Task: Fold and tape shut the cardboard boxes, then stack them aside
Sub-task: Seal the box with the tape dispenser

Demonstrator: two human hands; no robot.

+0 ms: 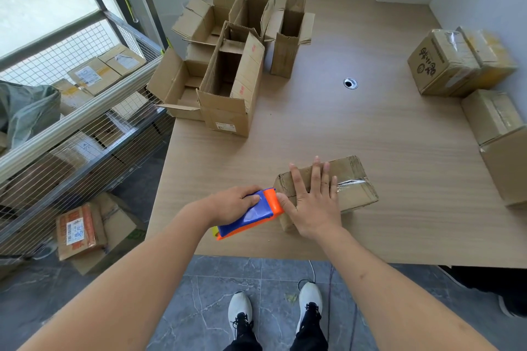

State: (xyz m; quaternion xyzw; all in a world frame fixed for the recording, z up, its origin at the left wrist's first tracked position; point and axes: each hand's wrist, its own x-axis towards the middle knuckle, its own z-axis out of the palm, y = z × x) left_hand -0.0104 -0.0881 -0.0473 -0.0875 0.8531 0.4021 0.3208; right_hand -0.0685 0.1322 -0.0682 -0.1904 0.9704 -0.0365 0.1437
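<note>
Here, a small cardboard box (328,194) lies near the surface's (370,128) front edge, clear tape along its top. The right hand (312,202) presses flat on it, fingers straight. At the box's nine o'clock end, touching it, the left hand (233,202) grips a blue-and-orange tape dispenser (251,215). Open boxes (228,65) stand at eleven o'clock.

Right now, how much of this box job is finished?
Done: taped boxes stacked at the table's right. In hand: the left hand grips the tape dispenser at a small box that the right hand presses flat. Left: several open boxes at the far left.
</note>
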